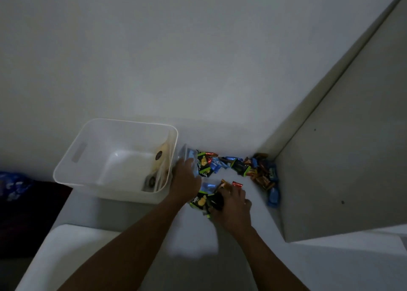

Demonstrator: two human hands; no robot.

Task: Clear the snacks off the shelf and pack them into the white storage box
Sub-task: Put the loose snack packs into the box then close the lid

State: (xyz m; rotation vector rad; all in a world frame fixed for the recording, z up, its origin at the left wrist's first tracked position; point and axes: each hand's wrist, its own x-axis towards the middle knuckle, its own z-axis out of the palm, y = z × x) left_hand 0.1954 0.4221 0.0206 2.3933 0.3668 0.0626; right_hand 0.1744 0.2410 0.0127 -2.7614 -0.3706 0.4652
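Left grip (186, 178) holds a clear packet (189, 156) beside the white storage box (114, 123); right grip (231, 207) clutches a handful of packets (203, 200). We should clear its rim before releasing. More snacks (261, 170) wait in the far-right corner of the shelf (198, 238).

A white plastic storage box (74, 156) is blocking centre-left; a grey upright panel (341, 158) is walling the right. The lower-centre shelf (198, 235) is lying open.

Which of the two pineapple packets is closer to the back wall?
The pineapple packet beside the left hand; the other packet lies nearer, by the right hand.
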